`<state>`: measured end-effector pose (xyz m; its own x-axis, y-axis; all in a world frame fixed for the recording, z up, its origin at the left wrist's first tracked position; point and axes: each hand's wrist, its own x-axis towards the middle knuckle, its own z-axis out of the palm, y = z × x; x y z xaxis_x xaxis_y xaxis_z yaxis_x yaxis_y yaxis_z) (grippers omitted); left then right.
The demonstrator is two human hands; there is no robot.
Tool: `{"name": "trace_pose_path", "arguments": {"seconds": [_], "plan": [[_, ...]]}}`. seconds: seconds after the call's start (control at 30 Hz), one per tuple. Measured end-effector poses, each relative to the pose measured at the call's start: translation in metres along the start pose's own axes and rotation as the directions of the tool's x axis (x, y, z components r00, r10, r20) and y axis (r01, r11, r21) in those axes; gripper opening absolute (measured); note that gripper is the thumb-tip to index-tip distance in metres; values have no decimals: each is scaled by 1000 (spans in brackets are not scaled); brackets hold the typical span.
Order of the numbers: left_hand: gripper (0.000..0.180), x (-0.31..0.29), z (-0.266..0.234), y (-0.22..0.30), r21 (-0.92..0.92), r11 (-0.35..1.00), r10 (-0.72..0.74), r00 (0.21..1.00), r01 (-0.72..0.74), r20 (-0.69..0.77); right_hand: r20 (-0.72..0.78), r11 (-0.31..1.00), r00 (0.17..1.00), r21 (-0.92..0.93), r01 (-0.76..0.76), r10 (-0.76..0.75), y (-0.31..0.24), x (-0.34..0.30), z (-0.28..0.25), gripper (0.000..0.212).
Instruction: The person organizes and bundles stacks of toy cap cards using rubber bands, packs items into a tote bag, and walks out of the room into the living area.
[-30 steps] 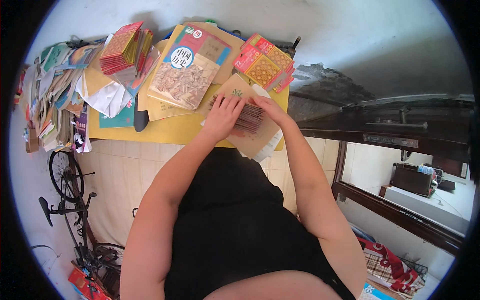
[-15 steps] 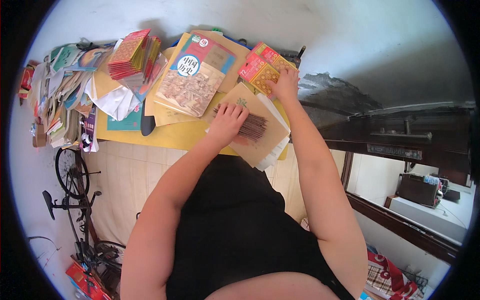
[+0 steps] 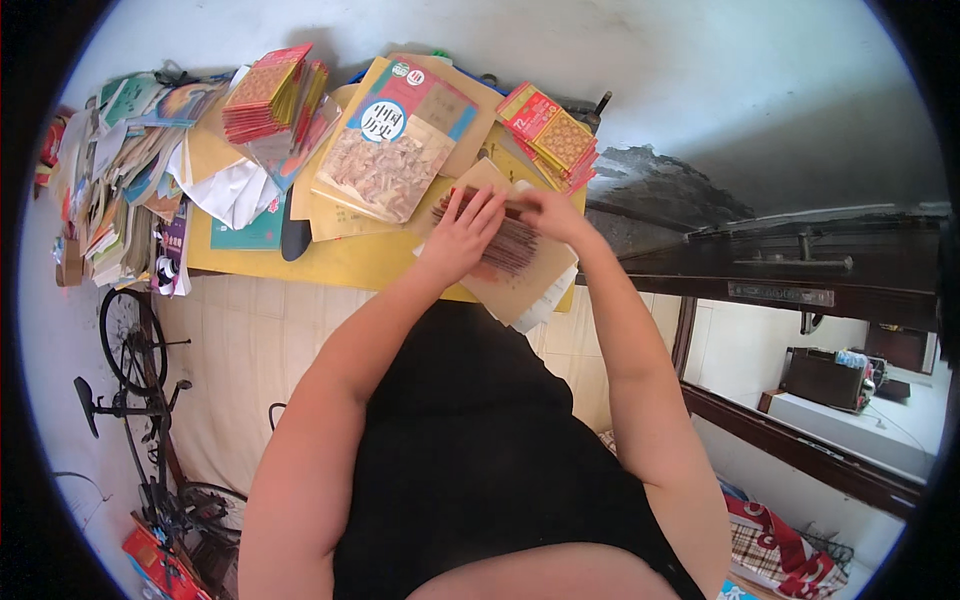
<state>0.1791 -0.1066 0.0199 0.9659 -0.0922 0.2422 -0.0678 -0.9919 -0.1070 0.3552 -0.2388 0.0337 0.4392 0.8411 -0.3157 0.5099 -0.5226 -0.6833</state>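
Observation:
A brown paper-covered booklet (image 3: 515, 285) lies tilted near the table's front edge, with loose white sheets under it. Across its cover runs a patch of thin dark reddish-brown strips (image 3: 512, 248); whether they are loose or printed I cannot tell. My left hand (image 3: 465, 235) rests on the patch's left part, fingers stretched out. At the patch's upper right is my right hand (image 3: 552, 215), fingers bent and drawn together; what they pinch, if anything, is hidden. Just beyond it sits a stack of red and yellow patterned packets (image 3: 550, 135), touched by neither hand.
A large textbook (image 3: 390, 140) lies on brown envelopes left of the booklet. More red and yellow packets (image 3: 265, 95) stand on the yellow tabletop (image 3: 400, 265), beside heaped papers and books (image 3: 120, 190). A bicycle (image 3: 140, 400) leans at left; a dark wooden cabinet (image 3: 780, 260) borders the right.
My right hand has left the red and yellow packets and come nearer, to the booklet's upper edge. My left hand stays on the booklet, its fingers straighter.

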Motion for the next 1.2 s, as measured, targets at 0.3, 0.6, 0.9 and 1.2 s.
{"name": "trace_pose_path", "arguments": {"seconds": [0.3,0.6,0.9,1.2], "plan": [[63,-3,6,-1,-150,989,4,1000,-2,9,-113,834,985,551,-44,127,45,-13,2,35],[67,-4,-6,-2,-114,993,17,998,-10,62,-126,831,948,524,-187,293,32,-19,-8,21],[73,2,-11,-3,-246,969,42,996,-22,75,-170,853,940,489,-181,297,43,-13,-1,23],[89,-9,-1,-1,-222,975,-8,1000,2,-30,-512,959,858,-221,-176,40,3,-5,-1,20]]}}
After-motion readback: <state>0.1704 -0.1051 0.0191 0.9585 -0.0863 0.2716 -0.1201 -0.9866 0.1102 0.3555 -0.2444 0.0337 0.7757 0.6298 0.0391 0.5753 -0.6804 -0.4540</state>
